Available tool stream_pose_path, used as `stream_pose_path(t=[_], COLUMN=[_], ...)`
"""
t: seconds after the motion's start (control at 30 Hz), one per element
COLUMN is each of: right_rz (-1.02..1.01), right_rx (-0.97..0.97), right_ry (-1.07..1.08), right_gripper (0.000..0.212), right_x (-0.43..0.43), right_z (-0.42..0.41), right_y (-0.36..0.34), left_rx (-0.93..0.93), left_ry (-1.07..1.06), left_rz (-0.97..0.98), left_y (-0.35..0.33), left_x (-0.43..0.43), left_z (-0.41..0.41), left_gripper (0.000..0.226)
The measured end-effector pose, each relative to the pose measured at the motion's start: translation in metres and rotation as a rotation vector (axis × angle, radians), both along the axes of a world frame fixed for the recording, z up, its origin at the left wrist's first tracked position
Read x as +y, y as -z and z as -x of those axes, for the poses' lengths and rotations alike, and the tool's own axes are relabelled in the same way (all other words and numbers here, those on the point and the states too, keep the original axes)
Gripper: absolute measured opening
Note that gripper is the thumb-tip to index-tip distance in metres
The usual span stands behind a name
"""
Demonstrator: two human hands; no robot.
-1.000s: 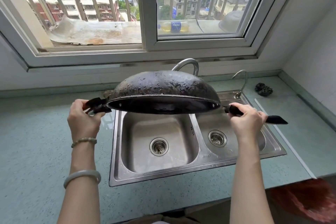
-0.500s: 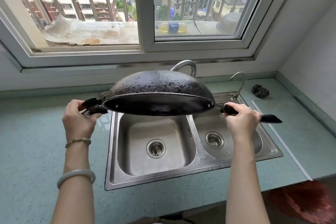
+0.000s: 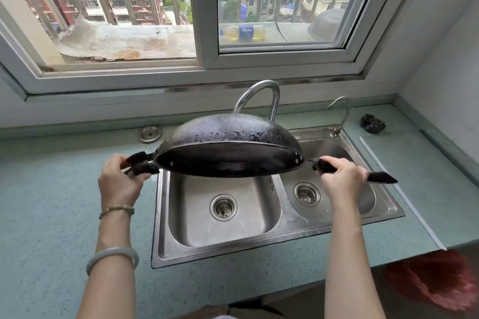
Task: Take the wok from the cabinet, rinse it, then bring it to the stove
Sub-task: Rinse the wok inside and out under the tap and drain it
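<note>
A person is holding the wet wok [image 3: 228,134] upside down over the sink [image 3: 223,254], left hand [image 3: 119,184] gripping its loop handle [image 3: 141,163] at 9 o'clock, right hand [image 3: 342,181] clenching the long handle [image 3: 381,177] at 3 o'clock. Rinse water could be making the handles slippery, risking a drop.

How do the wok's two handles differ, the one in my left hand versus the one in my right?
The left handle is a short loop set close to the rim of the wok; the right handle is a long straight stick. The left hand grips the loop at its outer end; the right hand wraps the stick's middle, so its tip juts out beyond. Both are black, and together they hold the wok overturned above the sink.
</note>
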State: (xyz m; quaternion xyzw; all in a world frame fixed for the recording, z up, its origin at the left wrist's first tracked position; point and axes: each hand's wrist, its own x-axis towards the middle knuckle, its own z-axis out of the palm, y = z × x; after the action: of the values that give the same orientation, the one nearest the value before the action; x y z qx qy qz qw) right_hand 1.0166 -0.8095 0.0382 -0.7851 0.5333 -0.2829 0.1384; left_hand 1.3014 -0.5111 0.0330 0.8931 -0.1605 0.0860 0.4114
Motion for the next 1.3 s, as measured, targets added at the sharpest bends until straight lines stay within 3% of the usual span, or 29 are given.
stream_pose_path(t=[0.2, 0.33, 0.57, 0.8, 1.1, 1.3], right_rz=[-0.066, -0.170, -0.168, -0.166, -0.240, -0.383], right_rx=[-0.031, 0.012, 0.148, 0.266, 0.415, 0.375], right_ry=[0.022, 0.025, -0.020, -0.140, -0.151, -0.090], right_gripper=[0.022, 0.043, 0.038, 0.028, 0.025, 0.022], right_x=[0.006, 0.023, 0.025, 0.018, 0.019, 0.042], right_z=[-0.006, -0.002, -0.009, -0.009, 0.013, 0.057], right_y=[0.001, 0.019, 0.003, -0.022, -0.038, -0.048], left_rx=[-0.039, 0.124, 0.272, 0.439, 0.690, 0.727], left_ry=[0.006, 0.014, 0.139, 0.424, 0.524, 0.645], left_rz=[0.025, -0.047, -0.027, -0.057, 0.240, 0.299], left_y=[-0.006, 0.019, -0.005, -0.048, -0.060, -0.074], left_x=[-0.001, 0.008, 0.007, 0.010, -0.008, -0.045], left_z=[-0.006, -0.006, -0.032, -0.077, -0.088, -0.083], left_gripper=[0.041, 0.040, 0.041, 0.049, 0.037, 0.027])
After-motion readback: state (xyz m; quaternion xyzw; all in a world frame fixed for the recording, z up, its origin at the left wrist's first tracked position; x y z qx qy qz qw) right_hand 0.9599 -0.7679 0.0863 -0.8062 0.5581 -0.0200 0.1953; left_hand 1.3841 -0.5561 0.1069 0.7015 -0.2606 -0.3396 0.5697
